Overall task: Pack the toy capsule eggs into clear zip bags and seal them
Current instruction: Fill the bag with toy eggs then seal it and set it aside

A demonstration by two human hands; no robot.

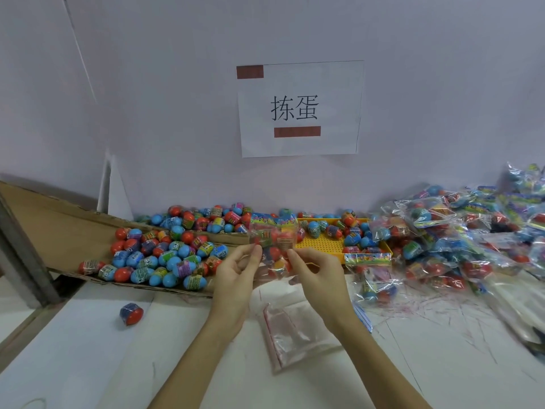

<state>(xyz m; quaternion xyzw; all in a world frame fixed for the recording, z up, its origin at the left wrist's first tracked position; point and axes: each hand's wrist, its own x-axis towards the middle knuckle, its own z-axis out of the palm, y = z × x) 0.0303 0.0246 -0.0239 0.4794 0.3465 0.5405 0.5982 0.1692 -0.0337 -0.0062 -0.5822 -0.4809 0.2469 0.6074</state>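
**Pinching the bag of eggs**

Between the two hands, a clear zip bag full of red and blue toy eggs (272, 246) hangs in the air above the white surface (88, 349). Left hand (236, 270) and right hand (317, 271) each pinch one side of it with thumb and fingers, likely to press the zip closed. One stack of empty clear bags (290, 335) waits just below. One loose egg (131, 313) sits alone. Too many eggs to count fill the brown cardboard tray (59, 231), and many packed bags (442, 240) pile up at the right.
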